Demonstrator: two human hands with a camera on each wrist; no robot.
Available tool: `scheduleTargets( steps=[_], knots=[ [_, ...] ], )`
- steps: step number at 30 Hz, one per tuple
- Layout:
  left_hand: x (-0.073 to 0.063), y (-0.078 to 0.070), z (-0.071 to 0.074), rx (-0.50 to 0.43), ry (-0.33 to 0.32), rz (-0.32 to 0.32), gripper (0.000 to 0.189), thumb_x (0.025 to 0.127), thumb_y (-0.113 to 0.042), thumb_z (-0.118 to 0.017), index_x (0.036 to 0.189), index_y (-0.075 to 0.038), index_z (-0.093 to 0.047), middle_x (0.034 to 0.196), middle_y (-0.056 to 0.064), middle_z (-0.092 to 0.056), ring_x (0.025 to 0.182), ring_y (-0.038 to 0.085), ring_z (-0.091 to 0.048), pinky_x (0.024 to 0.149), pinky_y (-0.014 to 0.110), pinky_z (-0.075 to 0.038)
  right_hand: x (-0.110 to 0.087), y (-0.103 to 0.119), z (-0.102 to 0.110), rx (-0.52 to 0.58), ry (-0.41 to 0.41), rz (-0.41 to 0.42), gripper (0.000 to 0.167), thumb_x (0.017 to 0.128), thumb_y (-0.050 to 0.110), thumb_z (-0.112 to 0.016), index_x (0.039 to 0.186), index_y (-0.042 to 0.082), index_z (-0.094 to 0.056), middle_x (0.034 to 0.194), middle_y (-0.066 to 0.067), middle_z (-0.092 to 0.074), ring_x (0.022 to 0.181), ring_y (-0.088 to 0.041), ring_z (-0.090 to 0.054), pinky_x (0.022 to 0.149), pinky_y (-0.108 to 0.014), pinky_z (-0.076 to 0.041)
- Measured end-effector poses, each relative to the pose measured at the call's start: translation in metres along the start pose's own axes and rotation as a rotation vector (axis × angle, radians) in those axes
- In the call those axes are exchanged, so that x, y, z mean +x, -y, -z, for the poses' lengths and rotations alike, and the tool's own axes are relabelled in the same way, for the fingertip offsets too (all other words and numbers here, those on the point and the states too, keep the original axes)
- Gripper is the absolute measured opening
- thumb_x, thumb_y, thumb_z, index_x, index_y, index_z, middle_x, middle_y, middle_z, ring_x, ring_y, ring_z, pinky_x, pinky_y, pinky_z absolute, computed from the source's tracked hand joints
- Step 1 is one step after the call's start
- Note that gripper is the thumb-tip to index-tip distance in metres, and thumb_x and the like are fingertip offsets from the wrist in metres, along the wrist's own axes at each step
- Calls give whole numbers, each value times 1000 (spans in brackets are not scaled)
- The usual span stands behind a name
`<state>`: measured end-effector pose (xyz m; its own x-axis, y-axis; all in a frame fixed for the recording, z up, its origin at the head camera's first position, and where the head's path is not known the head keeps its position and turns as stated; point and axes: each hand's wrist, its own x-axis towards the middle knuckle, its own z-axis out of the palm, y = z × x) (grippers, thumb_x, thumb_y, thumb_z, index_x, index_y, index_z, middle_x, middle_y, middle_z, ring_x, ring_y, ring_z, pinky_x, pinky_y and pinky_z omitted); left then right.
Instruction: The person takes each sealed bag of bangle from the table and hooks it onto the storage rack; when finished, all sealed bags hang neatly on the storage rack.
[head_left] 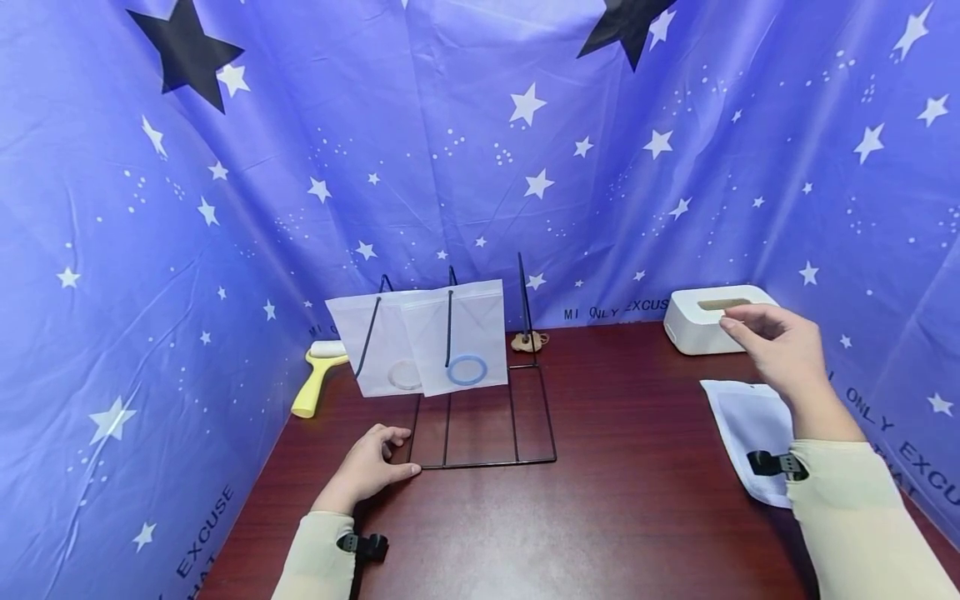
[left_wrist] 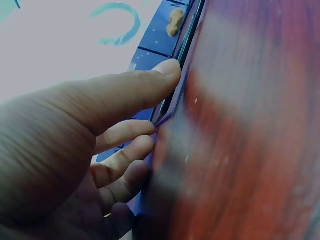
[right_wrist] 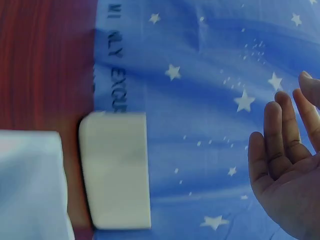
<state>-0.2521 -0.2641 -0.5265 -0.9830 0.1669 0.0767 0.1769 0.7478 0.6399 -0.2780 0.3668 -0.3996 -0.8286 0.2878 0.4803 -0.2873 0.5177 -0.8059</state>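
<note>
My left hand point(head_left: 369, 468) touches the front left corner of a black wire rack point(head_left: 480, 465), thumb at the corner and fingers along its left side. From two upright prongs of the rack hang two white bags, the left bag point(head_left: 378, 342) showing a pale ring and the right bag point(head_left: 480, 321) a blue ring point(head_left: 467, 370). The third prong point(head_left: 522, 300) holds no bag. My right hand point(head_left: 783, 346) is raised in front of a white tissue box point(head_left: 697, 333), with nothing in its loosely bent fingers. Below it lies another white pouch point(head_left: 738, 433), partly hidden by my forearm.
A yellow-handled lint roller point(head_left: 311, 392) lies behind the rack at the left. A small tan peanut-shaped object point(head_left: 529, 342) sits behind the third prong. Starry blue cloth point(head_left: 480, 150) hangs round the back and sides of the dark red table point(head_left: 600, 517).
</note>
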Motion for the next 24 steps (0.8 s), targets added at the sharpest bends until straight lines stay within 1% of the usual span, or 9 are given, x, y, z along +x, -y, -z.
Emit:
scheduleTargets(
  steps=[5, 11, 14, 19, 24],
  knots=[
    [1, 0, -1, 7, -4, 0, 57, 76, -27, -97, 126, -15, -73, 107, -4, -61, 88, 16, -54, 79, 38, -47, 0, -14, 20, -76, 44, -42, 36, 93, 29, -83, 118, 4, -75, 80, 27, -69, 73, 5, -59, 62, -13, -43],
    [2, 0, -3, 4, -4, 17, 56, 76, -28, -97, 126, -17, -73, 107, -5, -61, 89, 15, -53, 79, 38, -47, 1, -32, 38, -134, 71, -71, 34, 94, 32, -82, 118, 8, -76, 81, 31, -67, 76, 7, -57, 62, -13, -42],
    [2, 1, -3, 2, -4, 21, 56, 76, -29, -97, 126, -18, -73, 108, -5, -61, 89, 15, -53, 79, 38, -47, 0, -40, 44, -141, 88, -98, 36, 94, 34, -81, 120, 9, -76, 84, 34, -66, 80, 9, -56, 64, -12, -42],
    [2, 2, -3, 0, -5, 19, 57, 76, -30, -97, 125, -18, -73, 107, -6, -61, 89, 15, -53, 79, 38, -47, 0, -56, 50, -140, 139, -127, 41, 95, 36, -80, 124, 7, -75, 92, 40, -64, 85, 12, -57, 67, -11, -43],
    [2, 2, -3, 2, -3, 16, 57, 76, -30, -97, 125, -17, -73, 107, -6, -60, 89, 15, -53, 79, 38, -47, 2, -72, 54, -184, 197, -118, 46, 96, 38, -79, 125, 3, -71, 94, 39, -63, 86, 15, -56, 68, -11, -44]
  ],
)
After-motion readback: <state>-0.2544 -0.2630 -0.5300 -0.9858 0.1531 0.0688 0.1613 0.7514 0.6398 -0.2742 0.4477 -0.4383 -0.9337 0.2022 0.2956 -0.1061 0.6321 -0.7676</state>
